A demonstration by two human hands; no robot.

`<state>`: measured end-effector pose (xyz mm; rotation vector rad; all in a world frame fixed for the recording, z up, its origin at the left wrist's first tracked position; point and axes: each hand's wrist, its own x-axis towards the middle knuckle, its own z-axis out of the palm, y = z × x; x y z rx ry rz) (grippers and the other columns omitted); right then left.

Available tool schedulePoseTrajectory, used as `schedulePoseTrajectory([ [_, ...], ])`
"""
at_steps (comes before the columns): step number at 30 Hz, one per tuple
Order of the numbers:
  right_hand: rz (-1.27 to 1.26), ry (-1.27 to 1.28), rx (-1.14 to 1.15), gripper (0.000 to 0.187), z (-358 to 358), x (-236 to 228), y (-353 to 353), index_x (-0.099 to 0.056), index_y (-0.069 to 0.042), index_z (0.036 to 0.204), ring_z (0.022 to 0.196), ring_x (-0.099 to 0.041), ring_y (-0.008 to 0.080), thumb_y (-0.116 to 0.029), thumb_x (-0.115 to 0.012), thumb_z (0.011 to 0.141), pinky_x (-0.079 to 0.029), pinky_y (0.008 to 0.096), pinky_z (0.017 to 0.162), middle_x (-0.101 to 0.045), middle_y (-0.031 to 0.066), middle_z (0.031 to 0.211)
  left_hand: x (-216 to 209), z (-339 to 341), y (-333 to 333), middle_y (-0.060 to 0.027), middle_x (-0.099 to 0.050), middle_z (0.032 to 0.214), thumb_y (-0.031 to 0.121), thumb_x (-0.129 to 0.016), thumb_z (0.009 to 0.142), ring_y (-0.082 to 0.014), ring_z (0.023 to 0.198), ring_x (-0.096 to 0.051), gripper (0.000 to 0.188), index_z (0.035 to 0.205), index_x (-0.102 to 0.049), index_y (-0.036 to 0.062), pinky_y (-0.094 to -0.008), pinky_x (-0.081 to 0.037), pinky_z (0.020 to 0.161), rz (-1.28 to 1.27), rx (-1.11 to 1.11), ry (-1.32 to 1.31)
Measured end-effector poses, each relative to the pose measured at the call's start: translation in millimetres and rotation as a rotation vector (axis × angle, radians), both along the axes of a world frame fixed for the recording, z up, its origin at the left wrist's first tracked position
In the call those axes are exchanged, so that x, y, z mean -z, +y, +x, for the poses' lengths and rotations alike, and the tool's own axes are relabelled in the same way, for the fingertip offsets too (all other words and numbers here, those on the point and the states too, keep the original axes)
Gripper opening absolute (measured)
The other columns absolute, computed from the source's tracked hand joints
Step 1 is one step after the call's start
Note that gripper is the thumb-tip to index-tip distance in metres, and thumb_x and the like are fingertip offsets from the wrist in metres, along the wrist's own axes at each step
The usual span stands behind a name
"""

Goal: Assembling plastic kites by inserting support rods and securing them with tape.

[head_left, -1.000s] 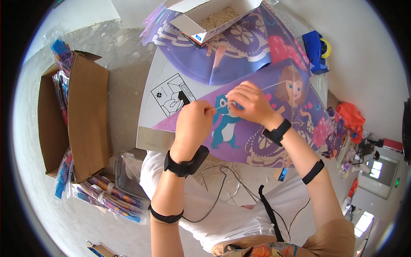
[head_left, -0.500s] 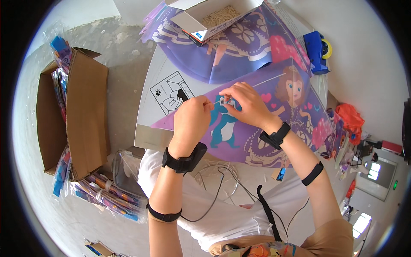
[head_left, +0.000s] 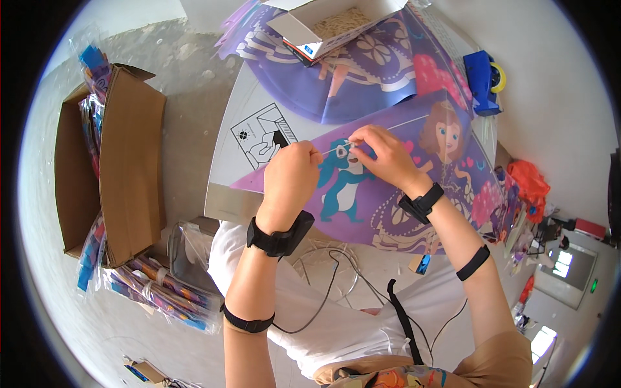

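Observation:
A purple kite-like sheet, printed with a blue animal and a girl in a gown, lies spread over the table before me. Above it runs a thin white rod. My left hand is closed, thumb and fingers pinching the rod's left part near the printed animal. A short way to the right, my right hand pinches at the rod with thumb and forefinger. Something small and white shows at those fingertips, too small to name. A second purple-blue printed sheet lies beyond.
A white carton of small beige pieces stands on the far sheet. At the table's right edge is a blue tape dispenser. On the left, a brown cardboard box holds bagged printed sheets; more bagged bundles lie below it.
My right hand has slid a little rightward along the rod, widening the gap from my left hand. The left hand keeps its pinch in nearly the same place.

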<state>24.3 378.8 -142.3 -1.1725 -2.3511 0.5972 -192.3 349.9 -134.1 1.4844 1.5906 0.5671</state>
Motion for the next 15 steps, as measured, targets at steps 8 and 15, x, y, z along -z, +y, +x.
schedulePoseTrajectory([
  [8, 0.081, -0.005, -0.004, 0.015, 0.6, 7.1, 9.3, -0.063, -0.007, 0.092, 0.090, -0.060, 0.0255, -0.007, -0.068, 0.077, -0.048, 0.0374, 0.080, -0.063, 0.0056, 0.092, -0.2, 20.2, -4.1, -0.0134, -0.058, 0.089, 0.007, -0.066, 0.076, -0.0339, 0.087, -0.056, 0.018, 0.093, -0.061, 0.0035, -0.0421, -0.043, 0.076, 0.516, 0.015, 0.168],
  [15, -0.055, 0.018, -0.001, 0.016, -9.2, 4.3, 19.3, -0.065, -0.008, 0.088, 0.089, -0.056, 0.0241, -0.011, -0.072, 0.074, -0.045, 0.0357, 0.082, -0.062, 0.0031, 0.089, 11.6, 57.3, -29.0, -0.0084, -0.059, 0.087, 0.007, -0.064, 0.075, -0.0253, 0.093, -0.058, 0.011, 0.085, -0.062, 0.0049, -0.0488, -0.033, 0.106, 0.528, 0.274, 0.330],
])
